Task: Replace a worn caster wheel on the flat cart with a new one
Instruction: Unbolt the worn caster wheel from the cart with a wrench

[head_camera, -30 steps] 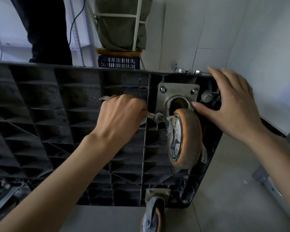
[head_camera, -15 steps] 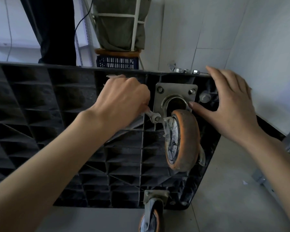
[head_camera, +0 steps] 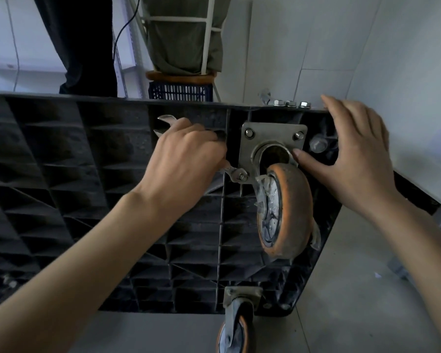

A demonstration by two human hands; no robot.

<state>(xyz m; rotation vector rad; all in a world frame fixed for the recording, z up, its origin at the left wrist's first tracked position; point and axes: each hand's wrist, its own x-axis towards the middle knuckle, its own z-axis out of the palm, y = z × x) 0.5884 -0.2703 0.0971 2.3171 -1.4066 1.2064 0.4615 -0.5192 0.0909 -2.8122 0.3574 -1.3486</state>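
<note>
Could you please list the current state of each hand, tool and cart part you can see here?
Flat cart: tipped up, ribbed underside facing the camera.
Worn caster wheel: mounted, plate bolted on.
Wrench: its end on the plate's lower left bolt.
Left hand: grips the wrench.
Right hand: open, thumb on the caster plate.
Loose nuts: resting on the cart's top edge.
Second caster: mounted.

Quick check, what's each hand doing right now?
Left hand: closed round a wrench set on a bolt of the caster plate.
Right hand: open, thumb touching the caster plate, holding nothing.
</note>
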